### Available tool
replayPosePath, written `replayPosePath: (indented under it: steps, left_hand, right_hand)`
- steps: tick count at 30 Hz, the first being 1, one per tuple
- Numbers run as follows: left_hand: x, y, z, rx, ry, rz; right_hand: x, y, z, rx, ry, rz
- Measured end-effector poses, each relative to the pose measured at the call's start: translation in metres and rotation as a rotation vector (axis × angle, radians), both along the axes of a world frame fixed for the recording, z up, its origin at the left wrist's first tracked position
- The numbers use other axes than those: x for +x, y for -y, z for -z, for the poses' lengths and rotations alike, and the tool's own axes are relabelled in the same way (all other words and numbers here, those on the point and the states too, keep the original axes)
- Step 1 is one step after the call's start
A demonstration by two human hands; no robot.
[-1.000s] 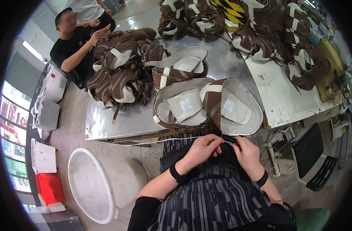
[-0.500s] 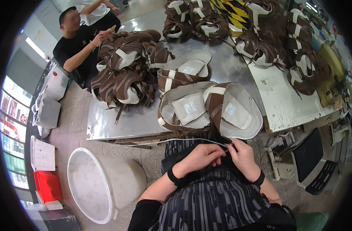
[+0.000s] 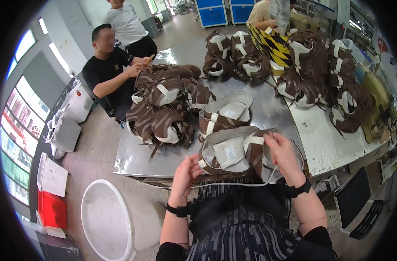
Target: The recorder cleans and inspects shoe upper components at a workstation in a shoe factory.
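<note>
Brown-and-white shoe uppers lie open side up at the near edge of the metal table [image 3: 135,163]. My left hand [image 3: 186,173] is beside the left end of the near upper [image 3: 229,153], its fingers curled together. What they hold, if anything, is too thin to make out. Over the white strap of the right-hand upper [image 3: 255,150], my right hand [image 3: 282,152] has thumb and fingers pinched. Whatever sits in that pinch is too small to name. A white cord [image 3: 233,184] runs in front of the table edge and curves up by my right hand. Another upper [image 3: 228,114] lies just behind.
Piled brown uppers [image 3: 161,104] stand left on the table, with more bundles [image 3: 237,58] at the back and right. A large white bin [image 3: 139,222] stands on the floor at left. A co-worker in black [image 3: 107,71] handles something beyond the pile. A black chair [image 3: 352,198] is at right.
My hands have parted from close together at my lap and moved forward to the uppers, left hand leftward, right hand over the right upper. The view has tilted up.
</note>
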State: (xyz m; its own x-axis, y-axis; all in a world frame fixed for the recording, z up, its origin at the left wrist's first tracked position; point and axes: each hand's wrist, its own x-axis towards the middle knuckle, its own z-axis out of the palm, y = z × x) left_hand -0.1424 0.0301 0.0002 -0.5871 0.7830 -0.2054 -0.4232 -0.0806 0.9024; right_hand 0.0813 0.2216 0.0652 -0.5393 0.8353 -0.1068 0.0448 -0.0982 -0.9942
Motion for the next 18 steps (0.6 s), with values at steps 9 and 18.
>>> replayPosePath:
  steps: [9,18]
  left_hand:
    - [0.056,-0.010,-0.015,0.499,0.439,0.323]
    - [0.104,-0.034,-0.014,0.675,0.084,0.297]
  right_hand:
    - [0.017,0.022,-0.020,0.423,0.088,-0.160]
    - [0.024,0.085,-0.019,0.680,0.104,-0.157]
